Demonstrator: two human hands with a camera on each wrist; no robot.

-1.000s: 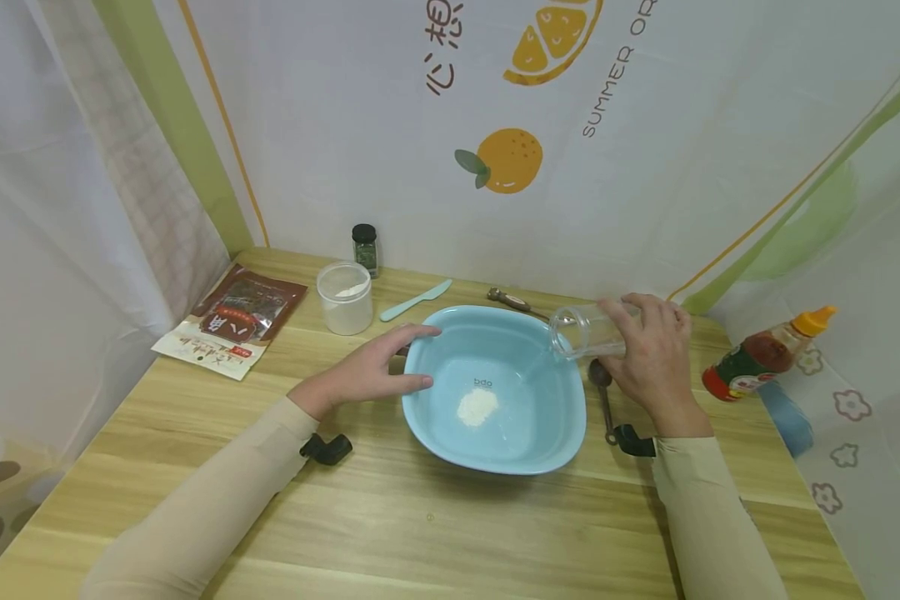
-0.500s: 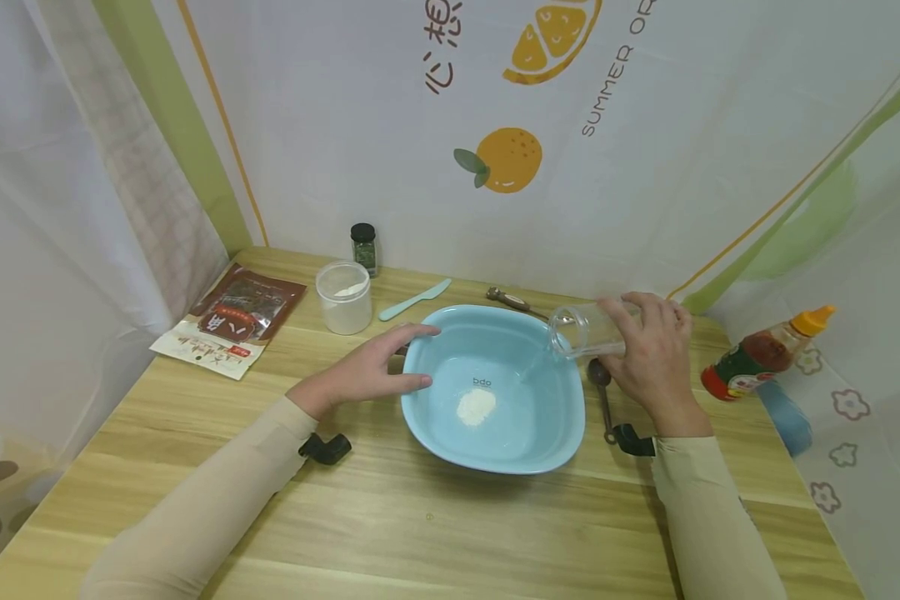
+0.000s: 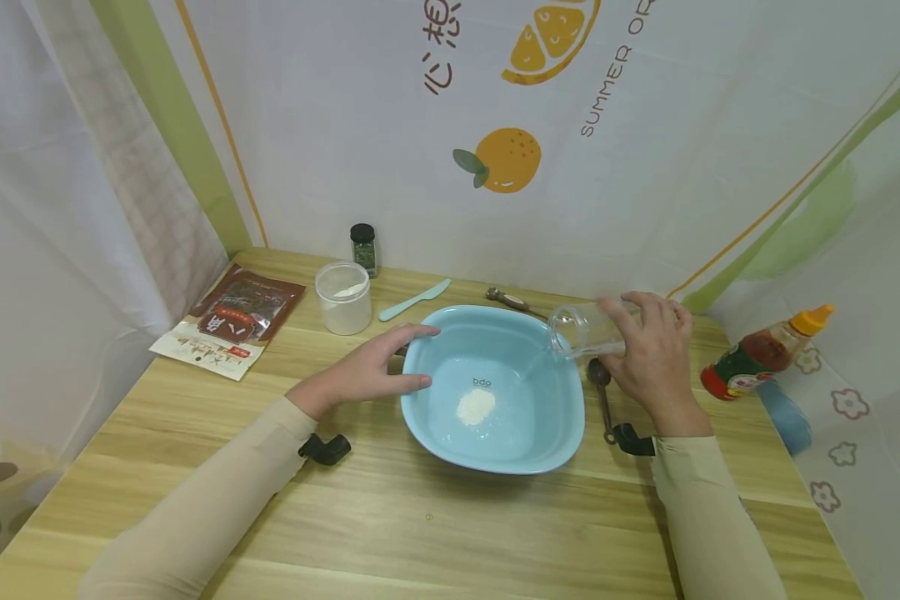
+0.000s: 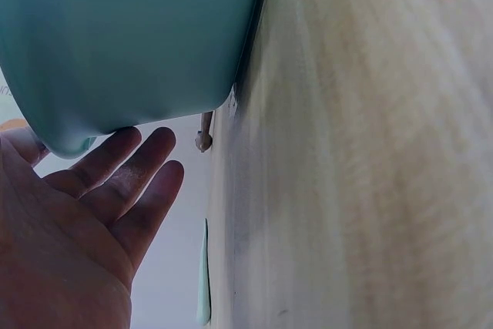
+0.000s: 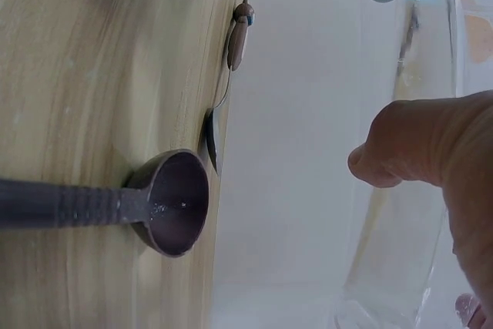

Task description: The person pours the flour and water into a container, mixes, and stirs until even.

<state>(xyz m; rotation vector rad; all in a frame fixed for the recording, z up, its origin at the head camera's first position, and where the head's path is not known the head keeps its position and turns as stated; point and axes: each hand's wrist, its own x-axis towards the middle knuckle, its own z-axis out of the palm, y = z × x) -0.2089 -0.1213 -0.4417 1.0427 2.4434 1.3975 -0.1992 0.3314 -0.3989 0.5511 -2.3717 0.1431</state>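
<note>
Wet glints have spread on the floor of the pale-blue, glossy, rounded-square basin (image 3: 540, 421) since the earlier frame; otherwise no displacement noted.

Left: my left hand (image 3: 367, 375) straddles the basin's left rim, thumb and forefinger over the lip, remaining fingers outside by the wall; a light hold. Basin judged to be plastic: stiff, fairly light, apt to skid on the pale wooden bench (image 3: 360, 525) if bumped. Rim is the sound place to steady it.

Centre: loose mound of fine white powder (image 3: 476, 407) on the basin floor; likely soft, easily washed apart. Thin clear stream (image 3: 534, 364) falls to its right.

Right: clear, smooth, cylindrical jar (image 3: 588, 329), nearly horizontal, mouth over the basin's right rim; contact with rim cannot be told. Fingers of my right hand (image 3: 654, 354) are wrapped around its base end. Glass or hard plastic, unresolved: treat as fragile, slippery if wet. Best hold: body, well behind the mouth. Should grow lighter as liquid leaves.
</note>
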